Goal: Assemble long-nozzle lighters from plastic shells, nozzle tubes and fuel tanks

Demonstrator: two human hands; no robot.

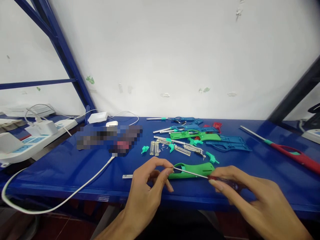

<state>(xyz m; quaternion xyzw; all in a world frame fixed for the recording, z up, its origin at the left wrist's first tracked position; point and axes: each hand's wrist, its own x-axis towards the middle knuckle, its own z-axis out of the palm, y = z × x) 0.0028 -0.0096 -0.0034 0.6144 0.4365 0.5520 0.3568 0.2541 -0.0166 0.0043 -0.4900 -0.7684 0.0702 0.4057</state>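
Note:
My right hand (247, 190) is closed around the dark red handle of a screwdriver (191, 172). Its thin metal shaft points left, and my left hand (151, 181) pinches the tip between thumb and forefinger. Just behind the shaft lies a green gas lighter (200, 169), its metal tube (127, 176) sticking out to the left of my left hand. Beyond it are a teal trigger piece (212, 158), clear fuel tanks (154, 148) and a green casing half (195, 135).
Blue casing halves (227, 143) and more lighter parts lie at the back. A red lighter (287, 151) rests at the right. To the left are a blurred phone-like object (127, 140) with a white cable (85, 190), and a power strip (32, 141). A wall stands behind.

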